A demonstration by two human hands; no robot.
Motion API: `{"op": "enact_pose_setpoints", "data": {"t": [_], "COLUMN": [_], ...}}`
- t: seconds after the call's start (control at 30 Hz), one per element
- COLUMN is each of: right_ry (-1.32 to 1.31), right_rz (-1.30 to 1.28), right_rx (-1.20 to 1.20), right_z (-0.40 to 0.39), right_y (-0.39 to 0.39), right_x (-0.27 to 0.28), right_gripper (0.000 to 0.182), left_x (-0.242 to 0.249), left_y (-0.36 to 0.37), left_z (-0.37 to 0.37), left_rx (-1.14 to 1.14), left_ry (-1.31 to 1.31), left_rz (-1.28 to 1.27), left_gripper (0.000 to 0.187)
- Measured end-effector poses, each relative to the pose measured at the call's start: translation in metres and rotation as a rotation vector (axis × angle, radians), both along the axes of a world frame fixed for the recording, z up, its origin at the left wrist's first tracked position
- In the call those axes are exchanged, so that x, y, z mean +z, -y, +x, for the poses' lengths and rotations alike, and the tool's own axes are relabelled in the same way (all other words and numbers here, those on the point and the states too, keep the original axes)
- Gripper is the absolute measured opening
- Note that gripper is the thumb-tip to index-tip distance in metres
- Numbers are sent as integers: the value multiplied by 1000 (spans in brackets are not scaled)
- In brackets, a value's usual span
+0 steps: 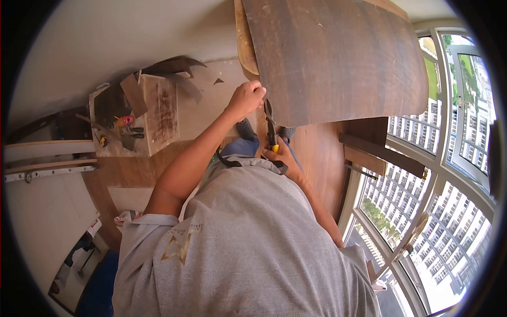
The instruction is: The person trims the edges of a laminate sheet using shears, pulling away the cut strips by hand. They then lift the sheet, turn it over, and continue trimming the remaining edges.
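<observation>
A large brown wood-grain laminate sheet (338,63) fills the upper middle, its near corner rounded. My left hand (247,100) is closed at the sheet's left edge, thumb and fingers pinched together there. Lower down, my right hand (282,156) is wrapped round the handles of a pair of snips (271,127) with a yellow grip. The dark snip blades point up toward the sheet's edge, just below my left fingers. Part of the handles is hidden in my right palm.
Left stands a worn box-like stand (161,113) bearing a red tool (125,121), a tape measure (103,141) and offcuts. A paler board (245,47) shows behind the sheet. Dark planks (383,153) lie by the windows on the right. My shoes (244,128) are below my hands.
</observation>
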State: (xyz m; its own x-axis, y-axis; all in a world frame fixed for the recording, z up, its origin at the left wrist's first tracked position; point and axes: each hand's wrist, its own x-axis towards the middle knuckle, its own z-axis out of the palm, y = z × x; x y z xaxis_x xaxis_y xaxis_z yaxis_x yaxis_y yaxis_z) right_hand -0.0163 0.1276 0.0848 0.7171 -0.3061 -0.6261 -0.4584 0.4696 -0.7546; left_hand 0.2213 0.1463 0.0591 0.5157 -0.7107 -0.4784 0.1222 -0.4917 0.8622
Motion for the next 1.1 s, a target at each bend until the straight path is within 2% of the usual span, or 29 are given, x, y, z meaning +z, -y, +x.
{"op": "enact_pose_setpoints", "data": {"t": [0.1,0.17,0.3,0.43,0.53,0.7,0.83,0.9,1.03,1.1], "right_ry": [-18,-21,-124,-154,-93,-61,-87,-26,-114,-122], "right_rz": [-74,-158,-327,-305,-286,-110,-180,-335,-399,-378], "right_rx": [25,63,119,126,117,83,104,115,168,156], "right_z": [-6,-9,-3,-5,-1,6,1,0,2,-1], "right_y": [-3,-4,-4,-3,1,8,4,3,6,5], "right_x": [-15,-21,1,6,15,19,1,-2,8,2], "right_gripper": [36,35,33,33,25,34,32,34,35,34], "left_x": [0,-2,-3,-1,7,4,-6,-6,1,4], "left_y": [-2,-2,-3,-4,-5,-7,-6,-6,1,6], "left_z": [-1,0,-2,-3,-4,-8,-11,-10,-4,2], "left_rx": [3,9,38,46,12,-51,-11,1,118,219], "left_ry": [-29,-37,-90,-124,-162,-23,17,-28,-147,-295], "left_rz": [-25,-15,4,-4,-2,32,2,17,-40,-79], "left_gripper": [28,28,28,27,26,27,27,26,25,25]}}
